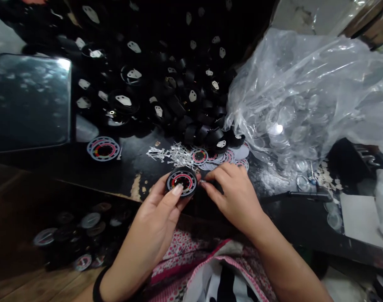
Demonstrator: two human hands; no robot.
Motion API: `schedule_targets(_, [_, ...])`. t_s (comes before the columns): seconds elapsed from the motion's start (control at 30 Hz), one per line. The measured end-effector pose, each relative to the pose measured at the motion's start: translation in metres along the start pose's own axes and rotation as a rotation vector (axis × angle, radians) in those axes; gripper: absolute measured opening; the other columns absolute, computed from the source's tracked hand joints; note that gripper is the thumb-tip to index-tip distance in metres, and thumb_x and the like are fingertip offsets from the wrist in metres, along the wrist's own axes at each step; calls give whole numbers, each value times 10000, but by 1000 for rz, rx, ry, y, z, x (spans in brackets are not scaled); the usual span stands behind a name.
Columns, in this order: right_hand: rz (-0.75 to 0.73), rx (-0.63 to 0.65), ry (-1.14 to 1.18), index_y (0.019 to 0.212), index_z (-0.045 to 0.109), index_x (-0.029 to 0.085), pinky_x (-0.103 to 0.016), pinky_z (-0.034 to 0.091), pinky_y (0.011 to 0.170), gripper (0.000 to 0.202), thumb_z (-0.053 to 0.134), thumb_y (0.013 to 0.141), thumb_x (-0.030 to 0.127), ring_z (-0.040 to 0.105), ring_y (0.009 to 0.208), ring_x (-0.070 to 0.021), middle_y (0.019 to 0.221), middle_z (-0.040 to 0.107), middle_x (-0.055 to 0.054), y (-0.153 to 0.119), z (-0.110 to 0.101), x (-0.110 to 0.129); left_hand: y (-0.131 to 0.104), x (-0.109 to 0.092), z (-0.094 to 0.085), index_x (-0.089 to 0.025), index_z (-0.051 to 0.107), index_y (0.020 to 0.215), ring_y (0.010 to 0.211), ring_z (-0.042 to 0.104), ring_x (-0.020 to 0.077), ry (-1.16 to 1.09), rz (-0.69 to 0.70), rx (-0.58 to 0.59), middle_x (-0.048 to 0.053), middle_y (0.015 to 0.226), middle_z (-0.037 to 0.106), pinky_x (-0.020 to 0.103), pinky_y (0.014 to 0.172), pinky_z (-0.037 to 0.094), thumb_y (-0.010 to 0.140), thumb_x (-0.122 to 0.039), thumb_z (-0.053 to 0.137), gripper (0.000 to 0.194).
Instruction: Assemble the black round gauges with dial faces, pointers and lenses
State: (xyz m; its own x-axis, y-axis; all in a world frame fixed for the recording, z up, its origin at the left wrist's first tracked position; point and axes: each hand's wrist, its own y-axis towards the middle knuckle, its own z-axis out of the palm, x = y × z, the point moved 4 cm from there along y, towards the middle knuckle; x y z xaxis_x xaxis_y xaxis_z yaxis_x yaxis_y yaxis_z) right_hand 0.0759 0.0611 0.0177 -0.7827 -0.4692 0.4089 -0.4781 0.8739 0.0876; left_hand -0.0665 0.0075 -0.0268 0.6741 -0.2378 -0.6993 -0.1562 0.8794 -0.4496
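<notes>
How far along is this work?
Seemingly done: several gauges with needles fitted, below the bench. In hand: the left hand holds a dial-faced gauge; the right hand pinches a small piece. Apparently left: loose dial discs, loose white needles, piled black housings.

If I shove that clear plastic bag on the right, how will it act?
The plastic bag looks thin and creased, so it will probably crumple before it slides. The loose clear discs showing through it would likely shift, making the bag sag unevenly. Its shiny film may feel slippery.
</notes>
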Motion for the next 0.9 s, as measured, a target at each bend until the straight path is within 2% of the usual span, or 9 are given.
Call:
schedule_targets(0.07, [6, -35, 35, 868, 661, 184, -373, 366, 821, 138, 623, 966, 274, 604, 884, -225, 891, 670, -48, -5, -5, -5, 1, 1, 5, -220, 744, 1066, 1150, 688, 244, -5, -30, 37, 59, 1134, 775, 376, 1048, 523, 912, -261, 676, 173])
schedule_targets(0.13, [14, -68, 168, 852, 645, 189, -360, 369, 818, 143, 612, 972, 260, 595, 859, -199, 857, 661, -27, -10, -11, -8, 2, 2, 10, -225, 728, 1113, 1131, 696, 236, 4, -35, 52, 64, 1147, 772, 374, 1044, 523, 922, -269, 662, 206])
schedule_targets(0.27, [36, -118, 409, 882, 633, 196, -330, 379, 814, 111, 596, 980, 230, 593, 846, -162, 857, 665, 0, -19, -20, -5, 6, 11, 20, -302, 696, 1184, 1157, 677, 191, 87, -47, 48, -1, 1174, 760, 284, 1010, 520, 894, -278, 705, 291])
schedule_targets(0.37, [76, -128, 343, 886, 639, 190, -335, 358, 794, 104, 593, 975, 218, 582, 825, -165, 854, 663, -6, -23, -22, -4, 7, 25, 26, -331, 703, 1161, 1191, 653, 188, 185, -68, 138, -32, 1208, 738, 275, 1033, 497, 885, -299, 722, 278])
schedule_targets(0.5, [114, -101, 304, 872, 638, 189, -332, 338, 759, 124, 584, 976, 230, 567, 780, -160, 837, 658, -2, -26, -23, -7, 7, 33, 26, -354, 679, 1187, 1218, 633, 183, 279, 19, 196, -40, 1250, 715, 289, 1075, 459, 911, -325, 698, 278])
schedule_targets(0.7, [159, -116, 353, 841, 612, 200, -322, 337, 744, 143, 581, 978, 228, 565, 776, -153, 823, 647, 10, -29, -25, -7, 3, 24, 30, -320, 656, 1188, 1173, 667, 167, 408, 109, 221, -20, 1229, 730, 268, 1022, 502, 915, -329, 687, 275])
schedule_targets(0.9, [177, -107, 409, 792, 565, 202, -301, 360, 736, 184, 579, 976, 198, 560, 787, -145, 790, 624, 22, -32, -23, -3, -1, 11, 32, -264, 658, 1132, 1084, 713, 170, 611, 281, 194, 4, 1134, 755, 268, 962, 547, 898, -269, 666, 235])
